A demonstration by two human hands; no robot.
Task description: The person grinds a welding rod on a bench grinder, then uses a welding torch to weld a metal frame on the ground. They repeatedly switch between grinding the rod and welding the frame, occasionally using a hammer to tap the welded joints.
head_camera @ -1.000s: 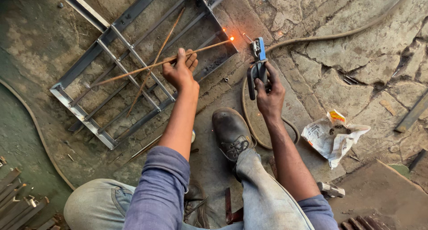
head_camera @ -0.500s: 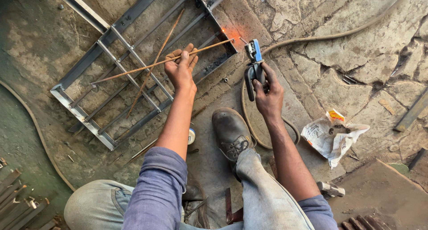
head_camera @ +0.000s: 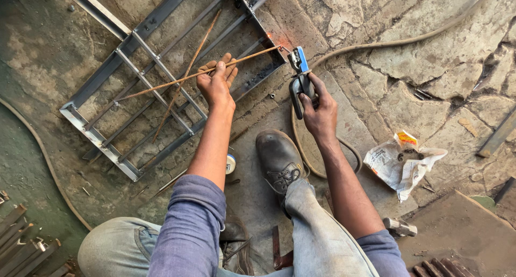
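Where the cracked stone floor (head_camera: pixel 376 83) spreads under the worker, a grey metal frame (head_camera: pixel 161 83) of bars lies flat, its near corner glowing red. The left hand (head_camera: pixel 216 82) rests over the frame, fingers closed around a thin rusty rod (head_camera: pixel 177 82) that runs across the bars toward that corner. The right hand (head_camera: pixel 318 111) is clamped on a black electrode holder (head_camera: pixel 299 83) with a blue jaw, just beside the corner. A cable (head_camera: pixel 408 40) trails away. A black boot (head_camera: pixel 278 160) stands between the arms, and crumpled paper (head_camera: pixel 400 163) lies to the right.

I see my left hand (head_camera: pixel 216 83) gripping a rusty rod (head_camera: pixel 177 82) over the metal frame (head_camera: pixel 102 142), while my right hand (head_camera: pixel 318 111) clasps the electrode holder (head_camera: pixel 299 78).
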